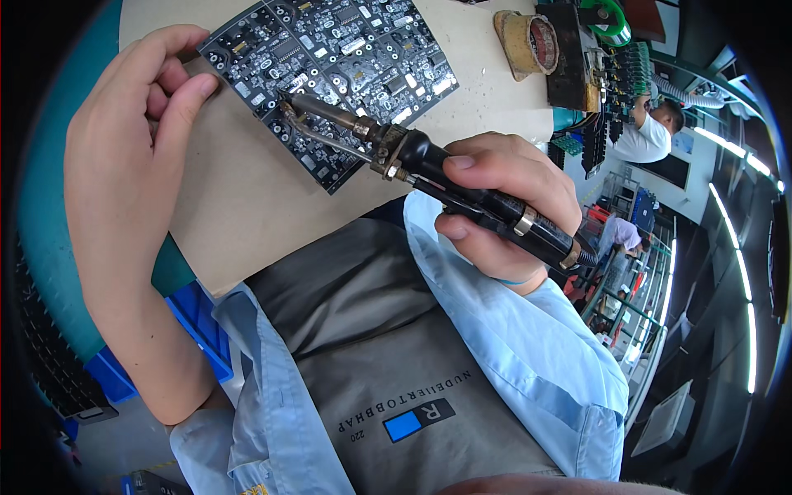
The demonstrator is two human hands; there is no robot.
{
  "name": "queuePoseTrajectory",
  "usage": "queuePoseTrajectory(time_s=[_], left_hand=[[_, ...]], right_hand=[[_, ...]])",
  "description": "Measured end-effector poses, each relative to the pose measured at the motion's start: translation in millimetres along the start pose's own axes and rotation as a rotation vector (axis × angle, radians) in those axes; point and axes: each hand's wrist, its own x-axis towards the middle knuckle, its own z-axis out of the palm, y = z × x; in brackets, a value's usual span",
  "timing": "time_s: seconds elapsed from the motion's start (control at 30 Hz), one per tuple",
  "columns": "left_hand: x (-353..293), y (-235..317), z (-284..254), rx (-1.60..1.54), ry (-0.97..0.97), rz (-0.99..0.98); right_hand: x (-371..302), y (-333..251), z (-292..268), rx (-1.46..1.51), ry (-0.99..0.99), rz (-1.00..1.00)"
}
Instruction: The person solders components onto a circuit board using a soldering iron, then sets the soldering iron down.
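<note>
A dark circuit board (363, 74), a panel dense with small components, lies tilted on a brown sheet (223, 198). My left hand (124, 140) is at its left corner, fingers curled and closed against the edge; how the corner sits between them is partly hidden. In my right hand (511, 198) is a black-handled soldering iron (421, 157), gripped between thumb and fingers. A thin metal feed tube (330, 142) runs alongside its barrel. The iron points left, and its tip meets the board near the left edge.
Beyond the board stands a yellow holder (516, 49) with a reddish inside, beside a dark block (569, 58). A green spool (606, 21) is behind them. Blue bins (198, 322) sit below the green surface (49, 214) at left. Two other people (648, 136) are off to the right.
</note>
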Motion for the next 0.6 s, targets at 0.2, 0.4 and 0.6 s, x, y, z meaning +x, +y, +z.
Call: queuePoseTrajectory(time_s=[0.2,0.4,0.6], left_hand=[[0,1,2,-0.002,-0.004,0.0],[-2,1,-3,-0.022,-0.005,-0.013],[2,1,-1,-0.024,-0.022,-0.023]], right_hand=[[-5,1,-2,-0.011,0.038,0.042],[-6,2,-3,-0.009,0.079,0.044],[-14,6,-2,0.018,0.167,0.055]])
